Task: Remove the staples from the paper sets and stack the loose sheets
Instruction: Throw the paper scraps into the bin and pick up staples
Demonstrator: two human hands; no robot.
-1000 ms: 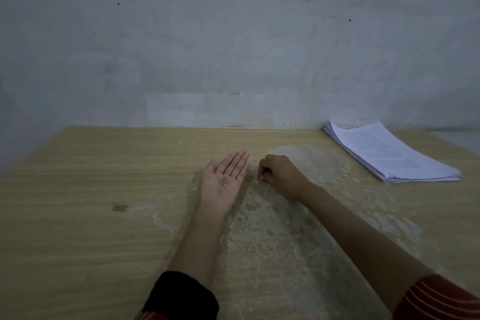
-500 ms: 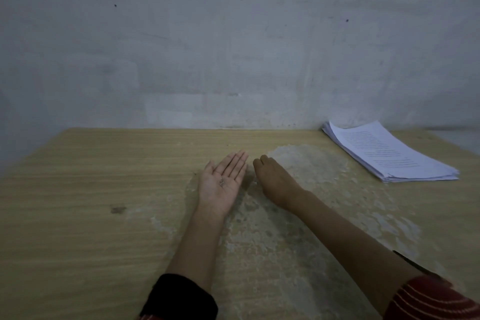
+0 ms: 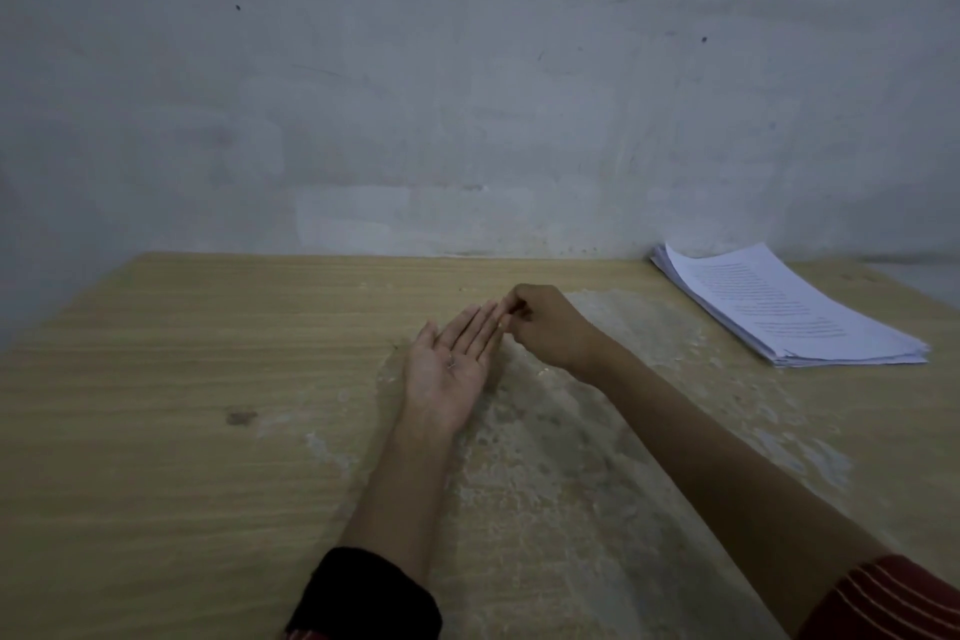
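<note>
Left hand (image 3: pixel 447 372) and right hand (image 3: pixel 553 330) reach out over a wide wooden bench (image 3: pixel 156 431). Well off to the right of the right hand, near the wall, lies one stack of printed sheets (image 3: pixel 779 312), its edges roughly squared. No other paper sets are in view, so the unstapling and stacking look largely done, though any staple in that stack would be too small to see. What seems left is gathering the loose staples. The left hand lies palm up, fingers straight and relaxed, with a few tiny dark staples (image 3: pixel 451 363) in its palm. The right hand's fingers are curled, tips pinched together just at the left fingertips. Whether they hold a staple cannot be told.
</note>
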